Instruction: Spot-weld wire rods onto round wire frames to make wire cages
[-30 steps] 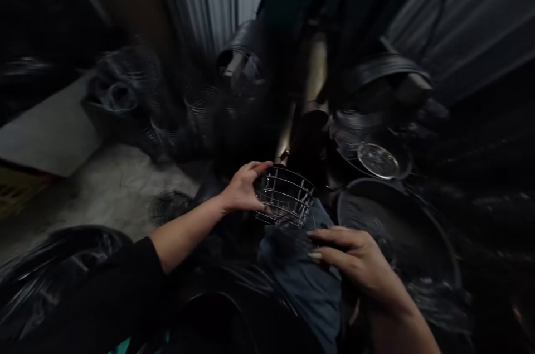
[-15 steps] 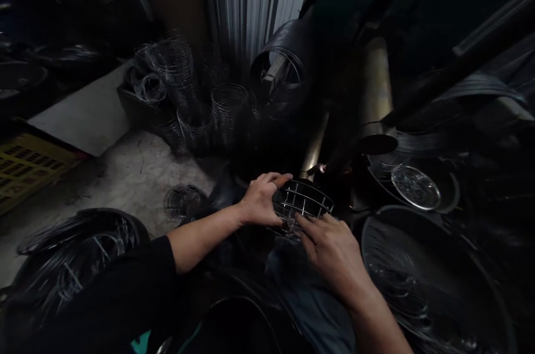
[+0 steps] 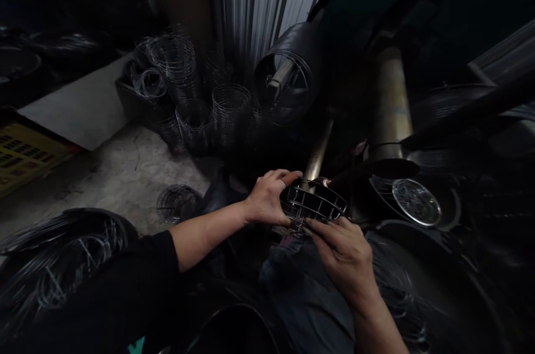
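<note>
A round basket-like frame of metal wire [image 3: 320, 202] is between my hands, just below the lower end of a brass-coloured rod [image 3: 318, 156]. My left hand [image 3: 270, 198] grips its left side, thumb low and fingers over the upper rim. My right hand [image 3: 345, 251] is closed at the near lower edge of the frame, with thumb and fingertips together there. Whether those fingertips also hold a small separate wire is too dark to see. A copper-coloured tip [image 3: 326, 182] shows by the far rim, beside the rod's end.
Stacked wire rings [image 3: 230, 114] stand at the back left. A large wire coil [image 3: 288, 64] hangs behind. At right are a thick metal cylinder [image 3: 392, 103], a shiny round dish [image 3: 417, 202] and a wide dark basin [image 3: 443, 276]. Bundled wires [image 3: 79, 265] lie at left, near a yellow crate [image 3: 31, 150].
The wire frame and both hands have shifted slightly right in view. My right fingertips have drawn in closer to the frame's near edge. The camera has turned a little.
</note>
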### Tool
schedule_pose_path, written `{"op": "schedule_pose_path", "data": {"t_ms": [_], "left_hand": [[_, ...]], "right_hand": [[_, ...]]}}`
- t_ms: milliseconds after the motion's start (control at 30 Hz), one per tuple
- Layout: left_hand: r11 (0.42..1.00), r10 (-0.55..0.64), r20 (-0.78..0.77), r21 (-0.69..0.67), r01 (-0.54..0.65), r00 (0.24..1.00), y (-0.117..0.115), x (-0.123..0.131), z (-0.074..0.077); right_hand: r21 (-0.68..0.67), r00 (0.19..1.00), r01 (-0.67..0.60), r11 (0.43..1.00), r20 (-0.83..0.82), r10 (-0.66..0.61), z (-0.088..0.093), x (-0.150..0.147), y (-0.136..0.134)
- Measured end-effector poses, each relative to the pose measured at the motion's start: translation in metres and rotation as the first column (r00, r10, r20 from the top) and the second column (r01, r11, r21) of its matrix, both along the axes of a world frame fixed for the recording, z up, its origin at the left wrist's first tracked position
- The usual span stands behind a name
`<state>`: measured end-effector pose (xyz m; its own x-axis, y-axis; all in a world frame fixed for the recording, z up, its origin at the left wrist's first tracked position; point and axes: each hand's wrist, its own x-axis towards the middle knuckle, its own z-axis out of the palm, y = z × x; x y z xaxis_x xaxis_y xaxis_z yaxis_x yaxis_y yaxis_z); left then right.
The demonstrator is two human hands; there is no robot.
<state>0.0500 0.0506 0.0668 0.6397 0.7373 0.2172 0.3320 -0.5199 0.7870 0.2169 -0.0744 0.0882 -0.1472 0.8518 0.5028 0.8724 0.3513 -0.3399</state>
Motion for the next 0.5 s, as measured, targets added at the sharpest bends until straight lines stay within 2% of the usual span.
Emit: {"op": "schedule_pose_path", "data": {"t_ms": [267, 500], "left_hand": [[1.000, 0.021, 0.010, -0.013, -0.021, 1.000, 0.014, 0.013, 0.004], [0.999, 0.011, 0.030, -0.046, -0.010, 0.999, 0.018, 0.014, 0.003]], "right_hand": [[-0.001, 0.999, -0.005, 1.000, -0.031, 0.005, 0.005, 0.017, 0.019], [-0.032, 0.993, 0.013, 0.999, -0.117, -0.016, 0.004, 0.019, 0.022]]}}
